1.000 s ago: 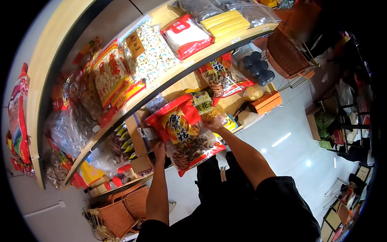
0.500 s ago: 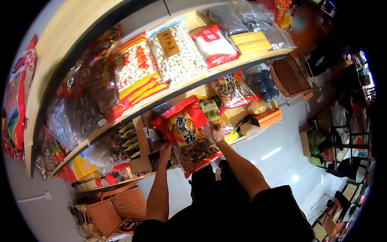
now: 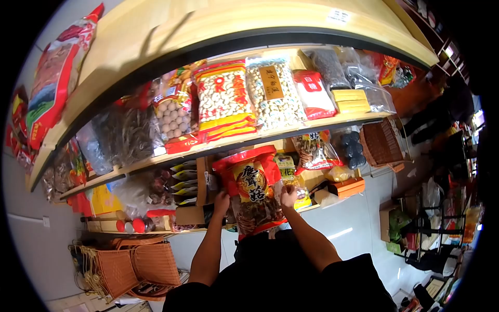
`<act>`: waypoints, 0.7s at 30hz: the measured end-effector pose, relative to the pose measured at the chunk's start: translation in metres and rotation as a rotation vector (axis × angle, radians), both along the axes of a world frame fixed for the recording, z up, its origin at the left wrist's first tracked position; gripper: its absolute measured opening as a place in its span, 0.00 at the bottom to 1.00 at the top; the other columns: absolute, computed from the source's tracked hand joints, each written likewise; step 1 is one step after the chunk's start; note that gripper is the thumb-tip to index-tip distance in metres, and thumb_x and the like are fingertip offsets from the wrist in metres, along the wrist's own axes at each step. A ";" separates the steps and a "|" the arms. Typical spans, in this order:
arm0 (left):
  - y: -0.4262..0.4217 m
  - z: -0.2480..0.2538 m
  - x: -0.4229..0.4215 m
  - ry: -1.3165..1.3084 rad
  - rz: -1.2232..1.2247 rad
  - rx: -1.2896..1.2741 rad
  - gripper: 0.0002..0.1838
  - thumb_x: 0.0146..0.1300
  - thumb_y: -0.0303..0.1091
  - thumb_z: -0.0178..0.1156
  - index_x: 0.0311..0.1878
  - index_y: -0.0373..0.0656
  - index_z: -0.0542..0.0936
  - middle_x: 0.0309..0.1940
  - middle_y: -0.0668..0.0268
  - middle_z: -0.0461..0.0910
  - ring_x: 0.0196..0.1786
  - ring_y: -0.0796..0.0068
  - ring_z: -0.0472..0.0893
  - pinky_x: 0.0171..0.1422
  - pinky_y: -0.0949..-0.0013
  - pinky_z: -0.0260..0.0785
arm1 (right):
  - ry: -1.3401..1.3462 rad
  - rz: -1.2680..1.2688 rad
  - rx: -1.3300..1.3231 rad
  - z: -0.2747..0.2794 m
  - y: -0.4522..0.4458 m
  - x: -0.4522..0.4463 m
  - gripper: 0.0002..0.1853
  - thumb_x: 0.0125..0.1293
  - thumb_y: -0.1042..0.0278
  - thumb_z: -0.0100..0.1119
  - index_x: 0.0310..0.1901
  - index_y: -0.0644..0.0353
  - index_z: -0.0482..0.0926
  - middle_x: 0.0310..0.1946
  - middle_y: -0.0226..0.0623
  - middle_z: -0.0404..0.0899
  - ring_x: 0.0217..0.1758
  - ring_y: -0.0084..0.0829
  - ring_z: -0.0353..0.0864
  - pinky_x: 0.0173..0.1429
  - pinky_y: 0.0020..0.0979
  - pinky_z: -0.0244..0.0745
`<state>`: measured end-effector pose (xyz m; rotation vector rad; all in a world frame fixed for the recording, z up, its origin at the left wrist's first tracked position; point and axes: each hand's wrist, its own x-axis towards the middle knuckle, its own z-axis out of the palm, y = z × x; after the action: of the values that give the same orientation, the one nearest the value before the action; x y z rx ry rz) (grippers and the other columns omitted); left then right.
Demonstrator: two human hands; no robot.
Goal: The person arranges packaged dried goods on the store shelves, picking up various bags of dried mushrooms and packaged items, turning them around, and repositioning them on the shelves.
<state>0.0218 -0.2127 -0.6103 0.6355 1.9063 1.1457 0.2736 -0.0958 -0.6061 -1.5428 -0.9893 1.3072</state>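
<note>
A large red and clear bag of dried mushrooms (image 3: pixel 254 190), printed with big dark characters, is held in front of my body by its two sides. My left hand (image 3: pixel 222 204) grips its left edge. On the opposite edge, my right hand (image 3: pixel 288 197) has its fingers closed on the plastic. Through the clear lower part, brown pieces show. Just behind my right hand is a yellow-green packet (image 3: pixel 287 167) on the lower shelf. A similar red mushroom bag (image 3: pixel 315 151) lies farther right on that shelf.
The middle shelf carries a bag of white beans or nuts (image 3: pixel 224 96), a bag of pale puffed pieces (image 3: pixel 278 106) and a red and white packet (image 3: pixel 314 96). Wicker baskets (image 3: pixel 156 262) stand at lower left; another basket (image 3: pixel 382 143) is at right. A person in dark clothes (image 3: pixel 452 109) is at far right.
My view has turned and levelled, bringing more of the top shelf into sight. The mushroom bag is now more upright, still between both hands.
</note>
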 end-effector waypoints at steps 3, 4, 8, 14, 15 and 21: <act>0.006 0.004 -0.012 0.037 0.049 0.037 0.15 0.63 0.32 0.50 0.46 0.34 0.80 0.32 0.60 0.81 0.36 0.68 0.79 0.42 0.65 0.70 | -0.041 0.048 0.080 -0.030 0.009 -0.014 0.11 0.62 0.68 0.58 0.38 0.69 0.77 0.29 0.38 0.79 0.31 0.27 0.77 0.36 0.30 0.72; 0.007 0.008 -0.014 0.016 0.081 -0.001 0.15 0.64 0.33 0.51 0.48 0.35 0.80 0.35 0.60 0.81 0.38 0.68 0.80 0.43 0.66 0.70 | -0.107 0.102 0.028 -0.053 0.014 -0.019 0.13 0.63 0.64 0.57 0.39 0.67 0.78 0.30 0.42 0.81 0.33 0.35 0.80 0.39 0.34 0.73; 0.001 0.000 -0.019 0.072 0.118 0.094 0.18 0.66 0.35 0.52 0.54 0.36 0.77 0.41 0.60 0.81 0.42 0.68 0.80 0.45 0.66 0.71 | -0.320 0.253 -0.024 -0.054 0.016 -0.034 0.17 0.63 0.58 0.55 0.46 0.62 0.78 0.35 0.47 0.82 0.39 0.41 0.82 0.44 0.38 0.75; -0.011 0.031 0.021 0.173 0.030 0.015 0.32 0.62 0.31 0.56 0.69 0.32 0.61 0.57 0.50 0.74 0.55 0.54 0.77 0.59 0.60 0.69 | -0.281 0.486 -0.226 -0.062 0.013 -0.020 0.24 0.63 0.54 0.57 0.57 0.59 0.72 0.40 0.44 0.81 0.42 0.32 0.81 0.47 0.33 0.74; -0.020 0.028 0.027 0.179 0.031 0.017 0.32 0.62 0.31 0.56 0.69 0.32 0.61 0.57 0.50 0.74 0.55 0.54 0.77 0.59 0.60 0.69 | -0.275 0.488 -0.223 -0.068 0.009 -0.015 0.24 0.63 0.54 0.57 0.57 0.59 0.72 0.40 0.44 0.81 0.42 0.32 0.81 0.47 0.33 0.74; -0.034 0.061 0.051 0.301 -0.257 -0.208 0.23 0.61 0.26 0.55 0.60 0.32 0.71 0.52 0.48 0.77 0.55 0.57 0.79 0.57 0.64 0.71 | -0.207 0.551 0.036 -0.043 -0.010 0.035 0.24 0.61 0.55 0.61 0.54 0.63 0.73 0.36 0.43 0.82 0.40 0.37 0.81 0.45 0.36 0.75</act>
<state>0.0732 -0.2471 -0.5492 0.9454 2.0860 0.7086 0.3085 -0.1062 -0.6487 -1.4508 -1.6433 1.5005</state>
